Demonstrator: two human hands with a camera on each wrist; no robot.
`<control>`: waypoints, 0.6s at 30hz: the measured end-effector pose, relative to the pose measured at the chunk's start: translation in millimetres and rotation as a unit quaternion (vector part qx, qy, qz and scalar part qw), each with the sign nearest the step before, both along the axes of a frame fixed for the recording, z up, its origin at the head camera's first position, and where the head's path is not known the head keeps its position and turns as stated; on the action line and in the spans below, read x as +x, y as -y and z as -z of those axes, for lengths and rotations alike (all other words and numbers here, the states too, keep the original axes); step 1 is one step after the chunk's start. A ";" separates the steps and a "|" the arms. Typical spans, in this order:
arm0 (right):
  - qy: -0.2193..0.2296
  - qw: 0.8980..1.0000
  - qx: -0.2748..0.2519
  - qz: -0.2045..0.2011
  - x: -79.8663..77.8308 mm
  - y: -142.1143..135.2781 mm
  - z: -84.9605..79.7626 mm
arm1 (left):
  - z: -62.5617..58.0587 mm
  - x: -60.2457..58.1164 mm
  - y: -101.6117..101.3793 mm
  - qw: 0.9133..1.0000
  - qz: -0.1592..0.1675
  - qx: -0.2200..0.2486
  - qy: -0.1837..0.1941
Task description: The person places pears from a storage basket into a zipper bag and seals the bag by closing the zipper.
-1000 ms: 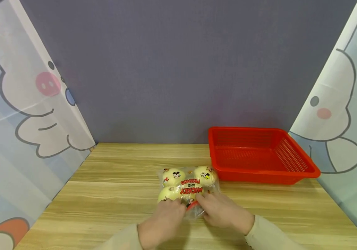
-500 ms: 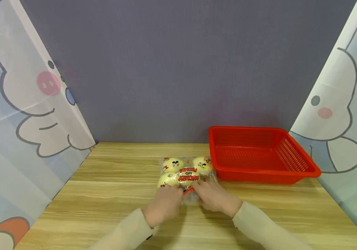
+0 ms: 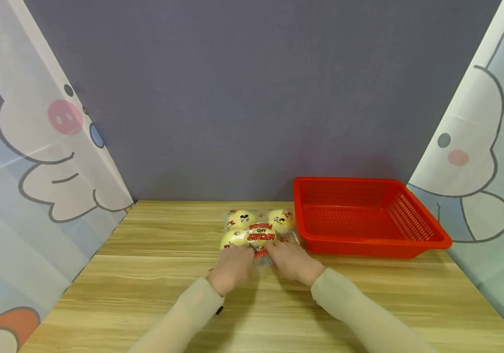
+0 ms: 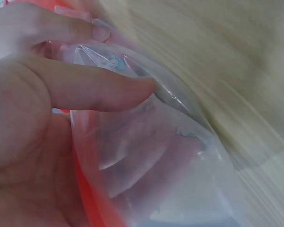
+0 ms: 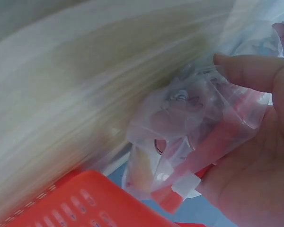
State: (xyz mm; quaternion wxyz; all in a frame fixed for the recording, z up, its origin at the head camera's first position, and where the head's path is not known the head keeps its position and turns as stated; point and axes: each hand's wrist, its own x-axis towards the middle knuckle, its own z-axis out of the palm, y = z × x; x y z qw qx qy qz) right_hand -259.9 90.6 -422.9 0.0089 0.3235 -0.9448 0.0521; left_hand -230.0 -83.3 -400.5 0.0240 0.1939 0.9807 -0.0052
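Observation:
A clear zip bag printed "Mickey and Friends" lies on the table, several pale yellow round things packed inside. Their exact kind is unclear through the print. Along the bag's near edge runs a red zip strip, with a white slider at one end in the right wrist view. My left hand grips the near edge on the left, thumb on the plastic above the strip. Beside it, my right hand grips the same edge on the right. Some fingers are hidden beneath the plastic.
A red plastic basket with slotted walls stands just right of the bag, close to my right hand. The wooden table meets a grey wall at the back. Cartoon-printed curtains flank both sides.
Both hands have moved the bag away from me, toward the back wall, and slightly left, keeping their grip on its near edge. The basket has stayed in place.

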 end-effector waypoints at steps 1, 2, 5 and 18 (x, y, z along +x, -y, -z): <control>0.003 1.000 0.002 0.004 -2.4 0.6 0.3 | 0.8 -3.0 0.3 1.000 -0.004 0.000 0.003; 0.005 1.000 0.002 0.007 -4.5 1.0 0.4 | 1.5 -6.1 0.5 1.000 -0.009 -0.001 0.006; 0.018 1.000 0.000 0.014 -9.8 0.6 0.4 | 3.5 -14.6 0.4 1.000 -0.020 -0.005 0.009; 0.077 0.996 -0.042 0.013 -8.7 -9.7 -1.5 | 15.7 -37.5 6.1 0.998 -0.050 0.027 0.025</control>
